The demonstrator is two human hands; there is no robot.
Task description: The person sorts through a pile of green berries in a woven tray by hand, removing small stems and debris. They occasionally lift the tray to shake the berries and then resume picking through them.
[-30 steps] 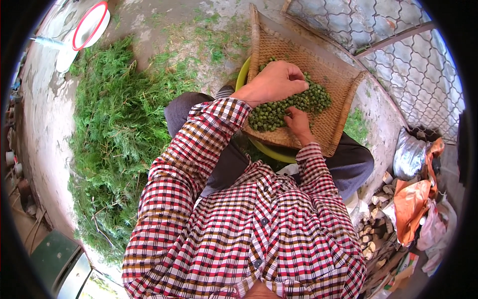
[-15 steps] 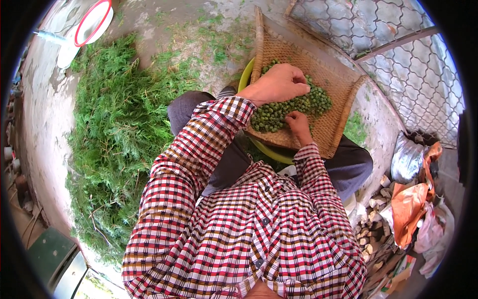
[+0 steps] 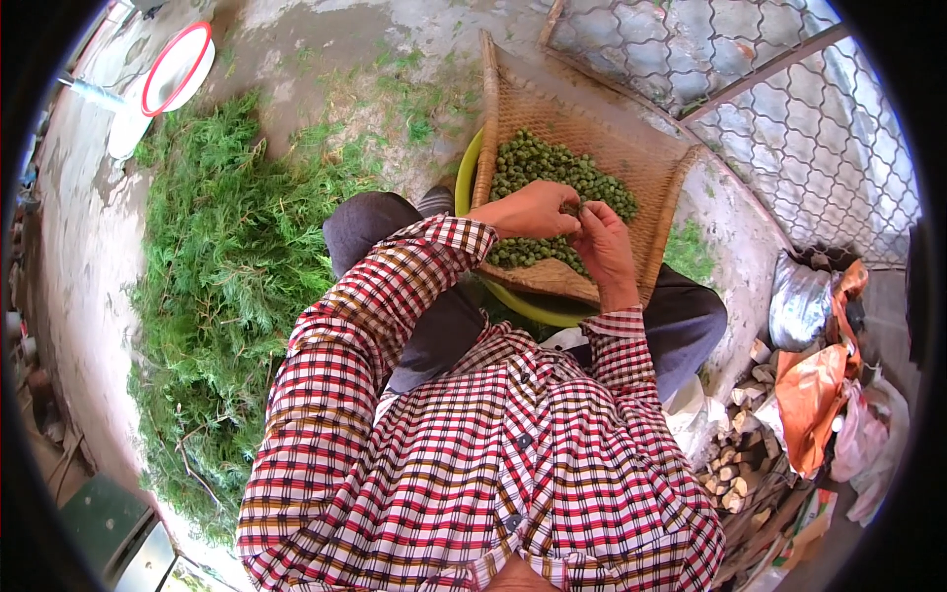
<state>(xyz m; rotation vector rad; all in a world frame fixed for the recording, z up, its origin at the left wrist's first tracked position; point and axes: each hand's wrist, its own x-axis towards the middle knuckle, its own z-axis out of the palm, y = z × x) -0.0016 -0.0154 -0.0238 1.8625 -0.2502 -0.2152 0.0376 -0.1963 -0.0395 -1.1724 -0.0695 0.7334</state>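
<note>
A woven wicker scoop tray [image 3: 552,99] rests across my lap, tilted over a yellow-green basin [image 3: 464,178]. Small round green seed cones [image 3: 552,163] lie heaped in the tray. My left hand [image 3: 533,209] reaches in over the heap from the left, its thumb and fingers pinched together. Just to its right, my right hand [image 3: 606,249] is raised above the tray's near part, also pinching. The two sets of fingertips meet or nearly meet; whatever sits between them is too small to make out.
A large pile of green conifer branches [image 3: 227,266] covers the ground at left, beyond it a white basin with red rim [image 3: 178,69]. Wire mesh [image 3: 760,128] stands at far right. Chopped wood [image 3: 735,464] and an orange bag [image 3: 814,395] lie at near right.
My left hand has drawn down and left from the heap's middle. My right hand has risen off the cones, and both hands' fingertips have come together. The view has shifted slightly.
</note>
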